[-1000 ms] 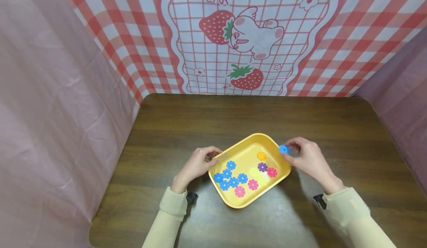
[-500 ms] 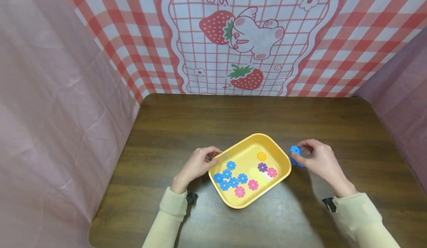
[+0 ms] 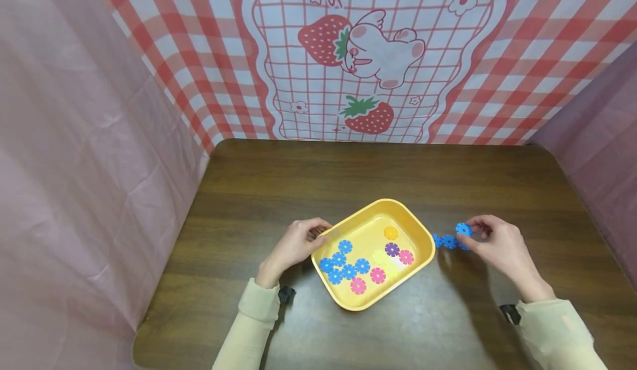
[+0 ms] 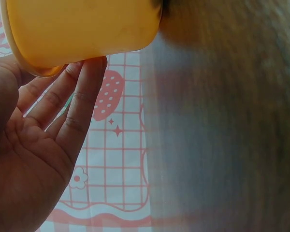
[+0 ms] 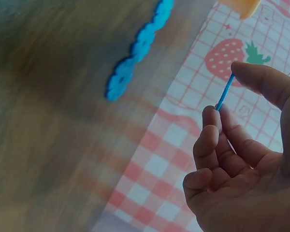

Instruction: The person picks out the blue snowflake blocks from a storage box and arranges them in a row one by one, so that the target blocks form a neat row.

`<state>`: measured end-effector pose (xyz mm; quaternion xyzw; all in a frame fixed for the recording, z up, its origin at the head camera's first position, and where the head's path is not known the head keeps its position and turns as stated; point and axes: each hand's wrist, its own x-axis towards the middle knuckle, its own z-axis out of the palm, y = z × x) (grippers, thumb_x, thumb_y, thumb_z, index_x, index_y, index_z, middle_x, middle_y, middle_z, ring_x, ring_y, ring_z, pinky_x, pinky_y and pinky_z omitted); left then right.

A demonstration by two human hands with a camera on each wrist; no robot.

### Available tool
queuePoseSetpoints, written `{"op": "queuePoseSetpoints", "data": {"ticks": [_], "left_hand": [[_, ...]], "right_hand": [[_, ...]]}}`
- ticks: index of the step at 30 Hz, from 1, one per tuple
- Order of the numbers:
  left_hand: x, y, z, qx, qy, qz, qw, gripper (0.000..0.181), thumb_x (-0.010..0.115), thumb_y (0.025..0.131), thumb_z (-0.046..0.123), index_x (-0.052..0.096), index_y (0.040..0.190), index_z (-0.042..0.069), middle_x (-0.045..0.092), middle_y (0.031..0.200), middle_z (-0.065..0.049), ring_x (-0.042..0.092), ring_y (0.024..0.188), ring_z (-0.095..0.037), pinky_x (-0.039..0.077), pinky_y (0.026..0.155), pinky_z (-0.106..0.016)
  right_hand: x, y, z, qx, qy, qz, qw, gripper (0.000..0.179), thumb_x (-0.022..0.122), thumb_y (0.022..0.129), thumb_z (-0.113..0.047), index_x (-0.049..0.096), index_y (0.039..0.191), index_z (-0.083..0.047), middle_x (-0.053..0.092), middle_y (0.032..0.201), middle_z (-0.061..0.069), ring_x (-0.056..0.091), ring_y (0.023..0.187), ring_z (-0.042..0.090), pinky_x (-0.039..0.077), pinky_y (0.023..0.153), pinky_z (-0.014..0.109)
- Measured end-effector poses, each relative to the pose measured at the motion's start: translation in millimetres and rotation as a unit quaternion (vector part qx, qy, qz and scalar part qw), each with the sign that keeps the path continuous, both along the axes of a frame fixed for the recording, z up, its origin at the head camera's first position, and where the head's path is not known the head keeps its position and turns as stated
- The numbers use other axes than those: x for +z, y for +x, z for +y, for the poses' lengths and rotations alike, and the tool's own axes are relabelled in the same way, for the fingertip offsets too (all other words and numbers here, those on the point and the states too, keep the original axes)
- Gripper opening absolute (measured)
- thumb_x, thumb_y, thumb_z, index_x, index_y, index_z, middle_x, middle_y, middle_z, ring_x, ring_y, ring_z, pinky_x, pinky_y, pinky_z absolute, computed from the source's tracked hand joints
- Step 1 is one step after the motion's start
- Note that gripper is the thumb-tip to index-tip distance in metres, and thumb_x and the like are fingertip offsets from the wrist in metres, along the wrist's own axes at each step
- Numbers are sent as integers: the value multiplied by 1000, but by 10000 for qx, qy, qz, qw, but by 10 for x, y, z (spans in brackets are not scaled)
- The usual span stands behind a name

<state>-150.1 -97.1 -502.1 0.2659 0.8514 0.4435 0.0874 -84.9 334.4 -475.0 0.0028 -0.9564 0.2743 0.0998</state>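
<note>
Beside the tray (image 3: 365, 234) lies my row of three discs (image 3: 449, 241); right hand (image 3: 502, 244) pinches a fourth (image 3: 464, 229), left hand (image 3: 293, 243) grips the tray, more blues (image 3: 349, 271) left inside.

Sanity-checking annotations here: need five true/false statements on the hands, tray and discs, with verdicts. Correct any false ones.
1. The right hand pinches a blue snowflake disc. True.
2. The left hand holds a pink disc up in the air. False: it is at the edge of the yellow tray, holding that.
3. A row of blue discs lies on the wooden table. True.
4. The purple disc lies on the table, outside the tray. False: it lies inside the tray.
5. The orange disc is in the tray. True.
</note>
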Motion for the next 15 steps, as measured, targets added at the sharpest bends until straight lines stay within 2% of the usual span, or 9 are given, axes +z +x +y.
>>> {"op": "queuePoseSetpoints", "data": {"ticks": [6, 15], "left_hand": [[0, 0, -2, -1, 12, 5, 10000, 21, 72, 91, 4, 71, 112, 5, 72, 98, -5, 65, 85, -14, 55, 72, -24], [1, 0, -1, -14, 12, -2, 10000, 21, 72, 91, 5, 71, 112, 6, 72, 98, -5, 66, 86, -14, 55, 72, -24]], "right_hand": [[-62, 18, 113, -104, 45, 70, 9999, 34, 89, 74, -24, 71, 94, -4, 61, 75, 5, 45, 66, 8, 35, 58, 22], [-110, 35, 235, -209, 123, -307, 9992, 38, 86, 79, -30, 69, 98, -2, 63, 78, 6, 47, 70, 18, 36, 57, 27]]}}
